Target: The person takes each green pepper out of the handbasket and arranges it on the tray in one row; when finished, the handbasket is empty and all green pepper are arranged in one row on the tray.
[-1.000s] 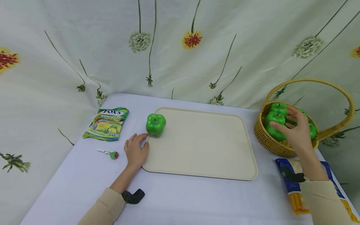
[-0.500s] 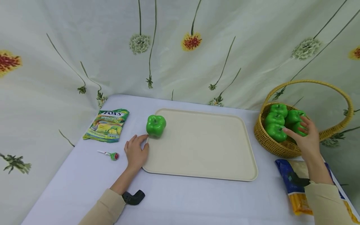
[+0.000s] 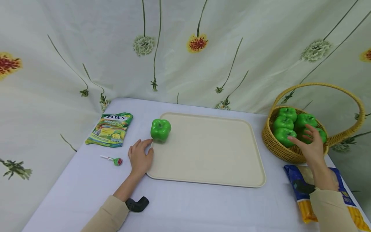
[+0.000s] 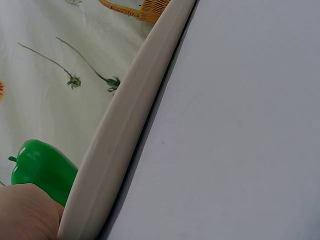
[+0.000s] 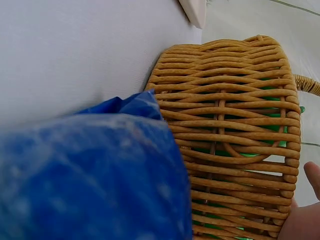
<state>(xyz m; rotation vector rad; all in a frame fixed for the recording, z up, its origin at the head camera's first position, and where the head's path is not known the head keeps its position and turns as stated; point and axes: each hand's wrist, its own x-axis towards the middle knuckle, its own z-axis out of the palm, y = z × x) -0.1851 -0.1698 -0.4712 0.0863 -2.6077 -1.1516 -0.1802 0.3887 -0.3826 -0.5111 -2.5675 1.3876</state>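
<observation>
My left hand [image 3: 140, 158] rests at the left rim of a beige tray [image 3: 208, 151], fingertips close to a green bell pepper [image 3: 160, 129] standing on the tray's upper left corner. At the far right, my right hand [image 3: 314, 150] reaches over a wicker basket [image 3: 272, 144], thumb and fingers spread apart. Several green bell peppers lie inside it; one front pepper [image 3: 284, 136] is by the thumb, another pepper [image 3: 320, 134] partly hidden behind the fingers. In the right wrist view, the woven basket side [image 5: 225, 125] fills the middle, with the hand at its rim.
A blue and orange packet [image 3: 304, 196] lies below the basket, partly under the right forearm. Left of the tray are a green candy bag [image 3: 111, 129] and a lollipop [image 3: 117, 161]. The basket's tall handle [image 3: 318, 84] arches above it. A flowered cloth [image 3: 185, 74] hangs behind.
The right hand first shifted right and back from the middle of the basket, then moved slightly left over the peppers nearest the front right. The left hand stays at the tray's rim.
</observation>
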